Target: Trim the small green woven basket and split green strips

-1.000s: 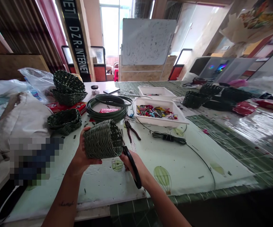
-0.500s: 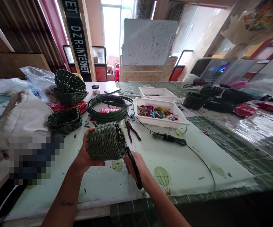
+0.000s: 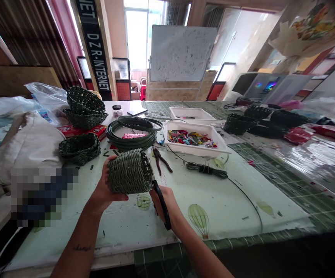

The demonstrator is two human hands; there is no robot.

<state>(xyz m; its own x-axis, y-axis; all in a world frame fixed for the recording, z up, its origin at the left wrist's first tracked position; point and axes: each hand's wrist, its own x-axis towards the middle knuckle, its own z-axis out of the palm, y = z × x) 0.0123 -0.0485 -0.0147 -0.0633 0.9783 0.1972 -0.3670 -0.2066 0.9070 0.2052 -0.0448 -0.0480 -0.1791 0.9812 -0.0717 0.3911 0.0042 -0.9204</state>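
Basket (image 3: 130,172), dark green weave, is at near centre, tipped on its side above the pale balloon-print cloth (image 3: 228,200), mouth facing right. Left hand (image 3: 102,195) has it by the left end — fingers clamped around the weave, some over the far side, some under the near side. Right hand (image 3: 173,209) is at the mouth, fingers clamped on a black-handled tool (image 3: 162,201); one handle curves over the back of the hand. Working end sits at the rim, mostly hidden — can't tell if its blades are apart. Can't tell each right finger's position either. Pliers (image 3: 157,155) lie just beyond the mouth, handles spread toward near side. Coil of green strip (image 3: 116,142) is behind the basket, far side. Tray of coloured bits (image 3: 196,150) is to its right, second white tray (image 3: 179,111) farther back. Tied wire bundle (image 3: 207,170) lies right of the pliers, one strand trailing to near right. Small basket (image 3: 79,150) is at left, stacked baskets (image 3: 84,119) on a red box (image 3: 101,132) beyond it. More dark baskets (image 3: 238,123) at far right.
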